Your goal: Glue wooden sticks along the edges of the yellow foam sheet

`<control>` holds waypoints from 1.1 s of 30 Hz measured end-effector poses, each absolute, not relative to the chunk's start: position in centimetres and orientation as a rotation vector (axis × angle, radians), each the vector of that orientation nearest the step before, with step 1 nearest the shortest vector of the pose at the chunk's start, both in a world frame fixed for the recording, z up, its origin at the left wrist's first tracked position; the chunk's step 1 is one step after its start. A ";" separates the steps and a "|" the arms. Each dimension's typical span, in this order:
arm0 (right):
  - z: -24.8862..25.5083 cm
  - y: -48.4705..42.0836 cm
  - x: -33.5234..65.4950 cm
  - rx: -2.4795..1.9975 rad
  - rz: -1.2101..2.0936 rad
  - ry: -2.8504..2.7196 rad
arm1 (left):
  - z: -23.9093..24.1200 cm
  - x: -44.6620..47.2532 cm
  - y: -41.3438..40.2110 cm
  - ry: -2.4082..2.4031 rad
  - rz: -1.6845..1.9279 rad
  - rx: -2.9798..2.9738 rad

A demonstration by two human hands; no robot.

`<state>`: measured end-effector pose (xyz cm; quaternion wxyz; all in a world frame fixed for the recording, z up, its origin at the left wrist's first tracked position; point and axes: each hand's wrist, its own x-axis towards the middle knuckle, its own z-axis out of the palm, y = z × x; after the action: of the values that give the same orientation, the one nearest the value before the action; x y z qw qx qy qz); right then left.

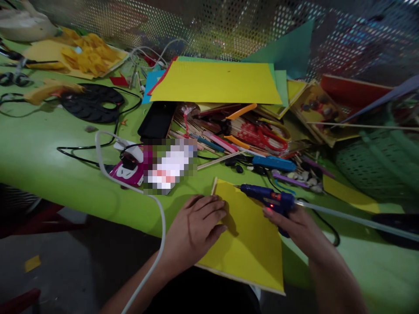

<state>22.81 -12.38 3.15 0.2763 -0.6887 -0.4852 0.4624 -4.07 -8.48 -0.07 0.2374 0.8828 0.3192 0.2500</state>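
My right hand [299,226] is wrapped round the handle of a blue hot glue gun [266,195], its red light glowing. A long clear glue stick [356,220] juts from the back of the gun. The metal nozzle points left, over the top edge of a yellow board [250,244]. Thin pale wooden strips show along the board's left and bottom edges. Palm down, my left hand [199,222] lies across the left edge, fingers and thumb resting on top. Its fingers cover part of that edge, and whether anything small is under them is hidden.
A pixelated phone-like object [170,170] sits beside a purple power strip [131,170]; a white cable [160,218] crosses my left forearm. Behind lie a blue cutter [274,163], red-handled scissors [273,139], sticks, a black phone [157,120] and yellow sheets [216,80]. A green basket [376,161] stands right.
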 end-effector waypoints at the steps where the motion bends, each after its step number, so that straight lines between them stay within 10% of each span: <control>1: 3.2 -12.3 22.7 -1.857 1.235 -1.313 | -0.1 -4.1 -8.5 0.874 0.690 2.420; 33: 2.6 -13.5 23.0 -1.935 1.189 -1.185 | 0.0 -4.1 -8.4 0.856 0.666 2.384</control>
<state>23.04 -13.49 2.60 0.2858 -0.7238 -0.4434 0.4448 -4.10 -8.39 -0.04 0.2582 0.8794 0.3156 0.2456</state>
